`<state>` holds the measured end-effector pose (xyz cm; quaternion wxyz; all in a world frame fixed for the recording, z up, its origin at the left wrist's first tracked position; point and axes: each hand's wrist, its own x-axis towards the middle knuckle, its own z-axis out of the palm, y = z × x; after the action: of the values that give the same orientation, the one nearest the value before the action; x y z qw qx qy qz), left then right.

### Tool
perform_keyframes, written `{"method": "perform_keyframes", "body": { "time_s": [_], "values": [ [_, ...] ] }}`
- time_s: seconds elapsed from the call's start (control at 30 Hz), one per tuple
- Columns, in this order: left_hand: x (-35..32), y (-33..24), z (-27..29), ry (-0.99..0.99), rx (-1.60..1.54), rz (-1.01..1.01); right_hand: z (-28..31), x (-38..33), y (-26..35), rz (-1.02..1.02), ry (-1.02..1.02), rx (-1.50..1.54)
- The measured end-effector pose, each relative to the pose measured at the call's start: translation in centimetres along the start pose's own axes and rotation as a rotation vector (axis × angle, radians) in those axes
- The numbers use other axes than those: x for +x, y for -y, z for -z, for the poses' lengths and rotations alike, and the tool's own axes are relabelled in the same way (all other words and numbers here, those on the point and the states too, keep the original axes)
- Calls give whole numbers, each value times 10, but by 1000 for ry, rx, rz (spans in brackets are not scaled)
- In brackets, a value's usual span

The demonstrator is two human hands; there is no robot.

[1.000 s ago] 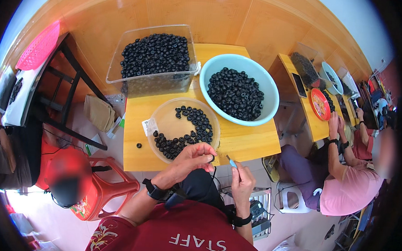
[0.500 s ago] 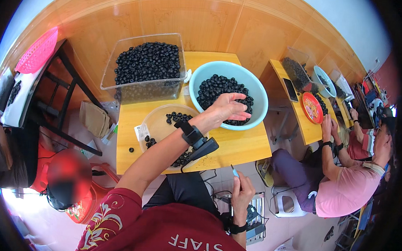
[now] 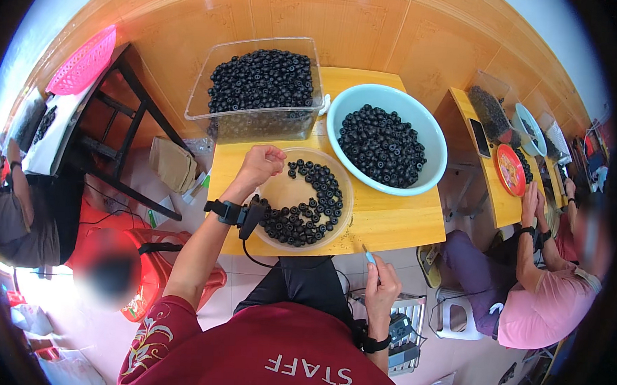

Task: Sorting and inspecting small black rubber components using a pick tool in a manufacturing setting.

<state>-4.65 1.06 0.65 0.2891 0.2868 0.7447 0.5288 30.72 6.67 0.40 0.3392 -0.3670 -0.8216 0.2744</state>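
My left hand (image 3: pixel 260 164) is above the left rim of a round, shallow clear tray (image 3: pixel 286 191), fingers curled together; whether anything small is between them is hidden. Small round black pieces (image 3: pixel 307 216), many with a ring-like mark or hole at the centre, lie in a curve along the tray's right and near sides. Past the table's front edge, my right hand (image 3: pixel 383 286) grips a small knife (image 3: pixel 369 257) by its light blue handle, blade pointing up toward the tabletop. A light blue basin (image 3: pixel 430 122) at the right holds a heap of the same black pieces.
Behind the tray stands a clear plastic box (image 3: pixel 256 130) full of black pieces. Crumbs (image 3: pixel 348 241) lie by the yellow table's (image 3: pixel 403 224) front edge. At right, a person in pink (image 3: pixel 548 303) sits at another table with a red plate (image 3: pixel 510 170). A dark stool (image 3: pixel 122 126) stands left.
My left hand has moved from over the basin, left and nearer, to the tray's left rim, and its fingers have drawn in. My right hand still holds the knife. The view has shifted.
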Motion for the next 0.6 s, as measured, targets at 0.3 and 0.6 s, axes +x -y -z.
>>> {"method": "perform_keyframes", "body": {
  "time_s": [0.3,0.6],
  "values": [
    [7,11,-25,25,522,-221,1,-2,7,-33,39,-8],
    [14,22,-36,59,658,-339,1,-3,4,12,16,31]
  ]
}}
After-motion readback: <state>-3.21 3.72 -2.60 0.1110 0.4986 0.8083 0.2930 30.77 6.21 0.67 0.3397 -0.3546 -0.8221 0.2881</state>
